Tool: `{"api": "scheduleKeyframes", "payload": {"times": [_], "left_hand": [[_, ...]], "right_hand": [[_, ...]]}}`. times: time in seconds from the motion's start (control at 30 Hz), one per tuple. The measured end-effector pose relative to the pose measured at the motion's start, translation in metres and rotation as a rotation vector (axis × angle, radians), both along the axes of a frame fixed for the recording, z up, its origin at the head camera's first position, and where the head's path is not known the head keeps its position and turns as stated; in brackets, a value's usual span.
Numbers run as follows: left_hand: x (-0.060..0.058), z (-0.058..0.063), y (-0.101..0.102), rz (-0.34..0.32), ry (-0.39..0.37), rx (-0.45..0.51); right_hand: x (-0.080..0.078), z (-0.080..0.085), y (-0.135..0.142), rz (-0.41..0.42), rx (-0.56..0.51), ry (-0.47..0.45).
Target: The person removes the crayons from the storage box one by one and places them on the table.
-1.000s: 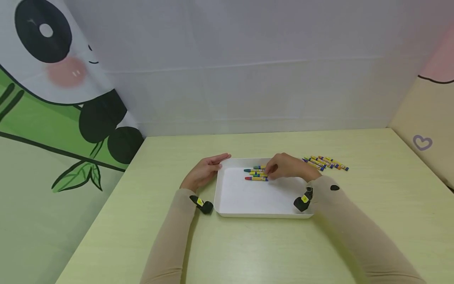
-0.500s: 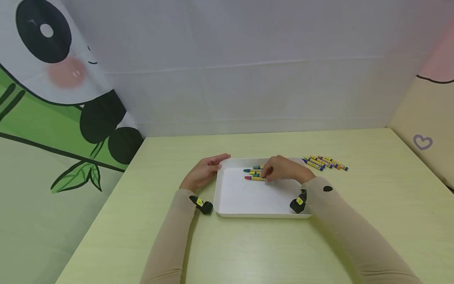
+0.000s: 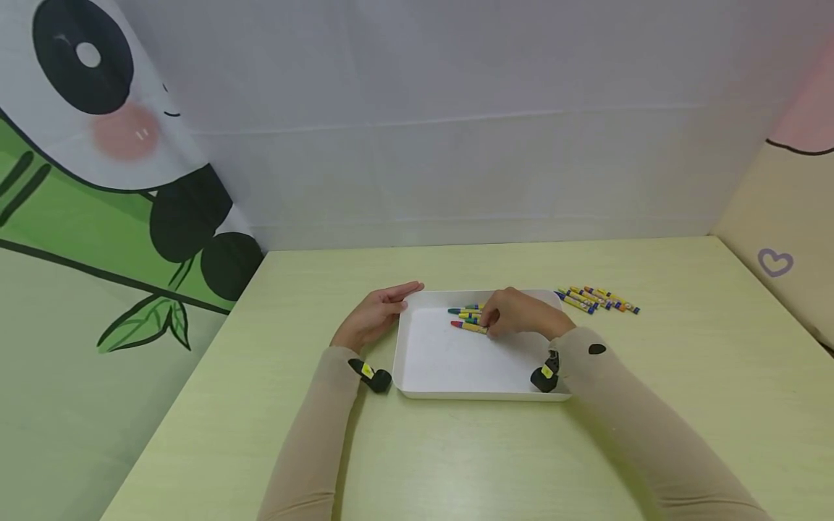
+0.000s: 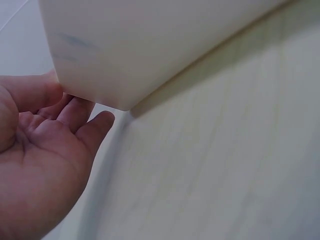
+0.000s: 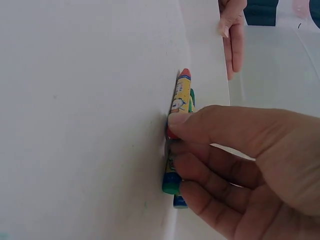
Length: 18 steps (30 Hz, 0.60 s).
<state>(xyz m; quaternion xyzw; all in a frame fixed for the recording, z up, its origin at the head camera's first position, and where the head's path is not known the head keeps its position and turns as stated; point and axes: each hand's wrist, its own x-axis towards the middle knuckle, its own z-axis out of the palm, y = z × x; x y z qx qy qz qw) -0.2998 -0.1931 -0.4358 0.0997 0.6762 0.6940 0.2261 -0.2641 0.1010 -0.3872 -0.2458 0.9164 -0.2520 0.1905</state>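
A white tray [image 3: 482,373] lies on the table, several crayons side by side near its far wall. My right hand [image 3: 517,312] is over their right ends. Its thumb and fingertips pinch a red crayon [image 5: 180,102], whose tip points left in the head view. Just beyond lie a teal-tipped crayon [image 3: 459,312] and others partly hidden by the hand. A green-ended crayon [image 5: 171,186] shows below the fingers in the right wrist view. At the tray's left far corner my left hand [image 3: 373,315] holds the rim, thumb on the edge and fingers along the outside.
A loose pile of crayons [image 3: 598,299] lies on the table [image 3: 684,405] just right of the tray's far right corner. A pale wall sheet [image 3: 417,174] rises behind the table, and printed panels stand at both sides.
My right hand has moved slightly left along the crayons, then a little nearer. The red crayon has turned, its right end now nearer me. The left hand stays at the tray.
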Motion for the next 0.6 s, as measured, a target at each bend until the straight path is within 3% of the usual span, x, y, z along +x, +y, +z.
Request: {"api": "scheduleKeyframes", "payload": {"times": [0.6], "left_hand": [[0.0023, 0.0035, -0.0016, 0.001, -0.002, -0.018]], "right_hand": [[0.0002, 0.0052, 0.0032, 0.073, -0.053, 0.006]]}}
